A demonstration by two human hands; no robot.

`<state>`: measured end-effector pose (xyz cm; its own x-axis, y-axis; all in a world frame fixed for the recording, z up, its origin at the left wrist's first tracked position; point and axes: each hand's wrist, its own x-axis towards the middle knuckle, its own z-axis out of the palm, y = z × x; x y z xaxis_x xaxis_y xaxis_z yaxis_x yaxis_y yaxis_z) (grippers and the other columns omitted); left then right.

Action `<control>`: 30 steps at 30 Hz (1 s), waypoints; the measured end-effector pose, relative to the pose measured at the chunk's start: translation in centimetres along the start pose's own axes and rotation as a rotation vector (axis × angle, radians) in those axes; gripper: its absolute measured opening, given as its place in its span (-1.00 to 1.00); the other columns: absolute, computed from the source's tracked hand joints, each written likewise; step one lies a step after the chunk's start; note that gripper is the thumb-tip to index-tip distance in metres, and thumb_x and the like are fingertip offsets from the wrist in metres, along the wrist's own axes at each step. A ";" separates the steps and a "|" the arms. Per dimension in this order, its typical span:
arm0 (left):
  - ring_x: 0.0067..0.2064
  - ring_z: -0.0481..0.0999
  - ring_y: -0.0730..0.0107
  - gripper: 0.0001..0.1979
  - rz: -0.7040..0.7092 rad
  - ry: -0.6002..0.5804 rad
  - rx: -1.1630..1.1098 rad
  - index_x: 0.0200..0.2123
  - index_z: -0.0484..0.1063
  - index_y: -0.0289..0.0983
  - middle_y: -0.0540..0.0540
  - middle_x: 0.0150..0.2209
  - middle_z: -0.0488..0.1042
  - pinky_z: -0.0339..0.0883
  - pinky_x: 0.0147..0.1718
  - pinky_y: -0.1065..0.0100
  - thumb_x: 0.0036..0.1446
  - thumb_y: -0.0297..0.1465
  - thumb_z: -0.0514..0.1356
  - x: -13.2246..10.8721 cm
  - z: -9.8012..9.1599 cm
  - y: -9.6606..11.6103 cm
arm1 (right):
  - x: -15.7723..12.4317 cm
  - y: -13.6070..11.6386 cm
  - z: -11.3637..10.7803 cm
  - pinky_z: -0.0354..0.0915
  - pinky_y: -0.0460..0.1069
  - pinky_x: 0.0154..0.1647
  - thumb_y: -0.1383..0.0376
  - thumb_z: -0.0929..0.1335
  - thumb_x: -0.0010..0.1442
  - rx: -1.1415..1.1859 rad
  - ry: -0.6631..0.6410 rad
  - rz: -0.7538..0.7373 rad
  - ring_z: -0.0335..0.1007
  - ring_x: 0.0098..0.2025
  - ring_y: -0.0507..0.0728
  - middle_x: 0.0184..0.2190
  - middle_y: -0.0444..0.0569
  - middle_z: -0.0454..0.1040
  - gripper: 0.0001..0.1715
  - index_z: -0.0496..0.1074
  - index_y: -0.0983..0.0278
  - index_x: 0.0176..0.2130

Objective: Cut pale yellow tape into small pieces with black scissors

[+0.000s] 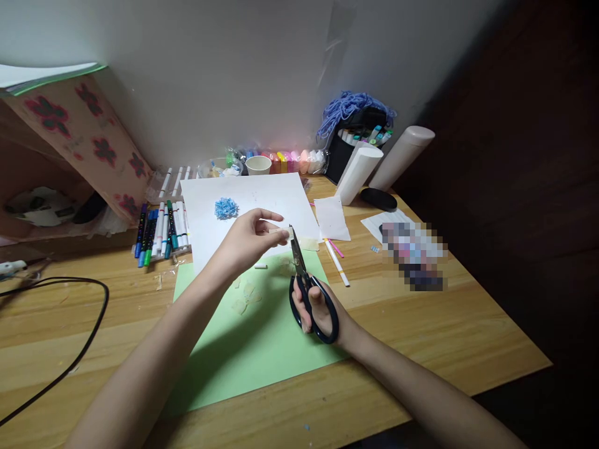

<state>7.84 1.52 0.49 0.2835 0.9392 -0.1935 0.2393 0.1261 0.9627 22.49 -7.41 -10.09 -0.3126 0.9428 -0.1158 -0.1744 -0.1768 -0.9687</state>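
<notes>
Over the papers, my left hand [248, 240] pinches a small pale piece [289, 233], which looks like thin paper or tape. My right hand [327, 312] has its fingers through the black handles of the scissors [299, 259]. The blades point up and away, with their tips at the pale piece; whether they have cut into it I cannot tell. Several pale, translucent scraps [247, 296] lie on the green sheet [276, 362] below. A small white stick-like piece [261, 266] is beside them. Farther back, a heap of blue shreds [226, 208] rests on the white sheet [201, 243].
Markers [163, 227] lie at the left, near a flower-patterned box [103, 149]. A paper cup [258, 165] and wrapped coloured packs [294, 162] line the wall. At the right stand a black pen holder [334, 159] and two bottles [358, 174]. A black cable [100, 318] loops on the left.
</notes>
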 end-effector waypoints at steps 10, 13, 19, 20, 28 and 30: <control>-0.32 0.57 0.33 -0.63 0.096 0.123 -0.001 -0.15 0.40 -0.36 -0.15 -0.39 0.58 0.40 -0.28 0.32 -0.08 -0.41 0.32 0.1 -0.9 -0.3 | -0.2 -0.9 1.0 0.33 0.00 -0.54 -0.48 0.04 -0.28 0.140 -0.096 0.104 0.19 -0.71 0.00 -0.75 -0.24 0.24 -0.07 0.19 0.25 -0.40; -0.33 0.58 0.30 -0.61 0.135 0.151 0.004 -0.14 0.40 -0.35 -0.16 -0.37 0.58 0.41 -0.32 0.32 -0.09 -0.42 0.33 0.1 -0.7 -0.5 | -0.4 -1.2 1.1 0.32 0.01 -0.51 -0.48 0.04 -0.27 0.088 -0.112 0.095 0.18 -0.69 0.00 -0.73 -0.23 0.23 -0.07 0.19 0.25 -0.38; -0.36 0.57 0.31 -0.66 0.195 0.234 0.080 -0.20 0.40 -0.33 -0.09 -0.42 0.53 0.41 -0.36 0.34 -0.10 -0.40 0.32 0.0 -0.4 -0.7 | -0.5 -1.1 1.1 0.28 0.00 -0.51 -0.48 0.03 -0.25 0.055 -0.118 0.088 0.17 -0.67 0.01 -0.72 -0.23 0.22 -0.08 0.18 0.24 -0.37; -0.36 0.57 0.32 -0.67 0.197 0.234 0.082 -0.19 0.40 -0.32 -0.08 -0.42 0.53 0.41 -0.36 0.34 -0.08 -0.40 0.31 0.0 -0.3 -0.7 | -0.5 -1.0 1.0 0.28 -0.01 -0.51 -0.48 0.03 -0.24 0.057 -0.124 0.088 0.17 -0.67 0.01 -0.72 -0.23 0.22 -0.08 0.18 0.24 -0.37; -0.34 0.53 0.33 -0.67 0.169 0.250 0.131 -0.19 0.39 -0.29 -0.07 -0.42 0.51 0.38 -0.42 0.38 -0.07 -0.37 0.29 -0.7 0.6 -0.4 | -0.9 -1.0 0.6 0.27 0.01 -0.38 -0.41 -0.02 -0.07 -0.070 -0.204 0.031 0.27 -0.50 0.06 -0.57 -0.12 0.30 -0.06 0.25 0.30 -0.24; -0.35 0.53 0.33 -0.67 0.154 0.223 0.123 -0.19 0.38 -0.29 -0.07 -0.43 0.51 0.38 -0.43 0.38 -0.08 -0.38 0.29 -0.7 0.8 -0.4 | -0.8 -1.1 0.6 0.28 0.02 -0.36 -0.40 -0.04 -0.06 -0.078 -0.202 0.028 0.28 -0.49 0.07 -0.56 -0.10 0.31 -0.06 0.25 0.30 -0.24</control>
<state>8.24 0.53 0.12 0.1176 0.9930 0.0126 0.3235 -0.0503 0.9449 22.39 -8.18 -8.81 -0.4986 0.8606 -0.1037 -0.0926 -0.1718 -0.9808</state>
